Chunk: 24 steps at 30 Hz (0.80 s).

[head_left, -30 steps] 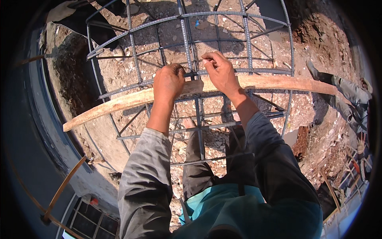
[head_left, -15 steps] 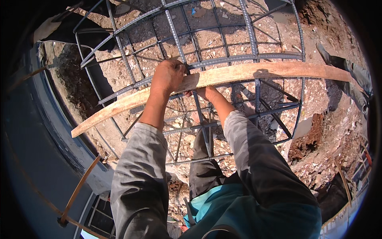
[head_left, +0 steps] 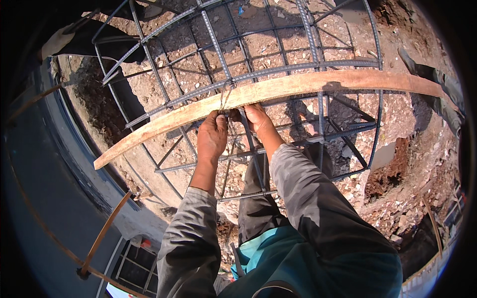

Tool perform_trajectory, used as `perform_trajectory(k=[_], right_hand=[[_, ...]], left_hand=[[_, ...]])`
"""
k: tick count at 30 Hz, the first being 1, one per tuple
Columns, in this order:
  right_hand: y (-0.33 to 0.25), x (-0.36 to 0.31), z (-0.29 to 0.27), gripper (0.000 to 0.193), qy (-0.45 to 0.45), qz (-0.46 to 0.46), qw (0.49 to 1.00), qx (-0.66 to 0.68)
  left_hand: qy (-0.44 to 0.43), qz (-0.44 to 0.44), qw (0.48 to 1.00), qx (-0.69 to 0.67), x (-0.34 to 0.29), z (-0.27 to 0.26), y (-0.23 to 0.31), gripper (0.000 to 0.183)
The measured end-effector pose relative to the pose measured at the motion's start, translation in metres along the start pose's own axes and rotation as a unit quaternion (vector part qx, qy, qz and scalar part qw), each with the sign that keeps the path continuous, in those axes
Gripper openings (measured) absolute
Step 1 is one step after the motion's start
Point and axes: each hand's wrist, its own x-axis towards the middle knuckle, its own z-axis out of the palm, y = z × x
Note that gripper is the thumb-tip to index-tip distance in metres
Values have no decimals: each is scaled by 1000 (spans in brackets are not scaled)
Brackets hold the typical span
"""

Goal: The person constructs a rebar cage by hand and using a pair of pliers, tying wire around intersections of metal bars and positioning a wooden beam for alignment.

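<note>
A long pale wooden strip lies across a cage of ribbed steel bars. Thin tie wire loops over the strip and around the bar crossing beside it. Just below the strip, my left hand pinches the wire's lower end between thumb and fingers. My right hand is closed at the strip's near edge, close to the left fingertips. Its fingertips are partly hidden, and I cannot make out what they hold.
Rubble ground shows through the cage, and my legs stand among its near bars. At far left, a dark-clothed person is by the cage. Another person's legs are at the strip's right end. A grey wall runs along the left.
My left hand has come from above the strip down to its near side, drawing wire over it. The right hand has shifted slightly left. The strip has moved a little.
</note>
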Motion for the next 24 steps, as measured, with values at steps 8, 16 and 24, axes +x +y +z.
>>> perform_trajectory(k=[8,16,24], right_hand=[[-20,-34,-2,33,44,-18,992,-113],[-37,-131,111,34,149,50,984,-81],[-41,-119,125,14,202,49,978,-11]], left_hand=[[-121,-160,921,-333,-34,3,28,21],[-135,-160,914,-348,-33,-23,41,22],[-112,38,977,178,-20,-72,73,31]])
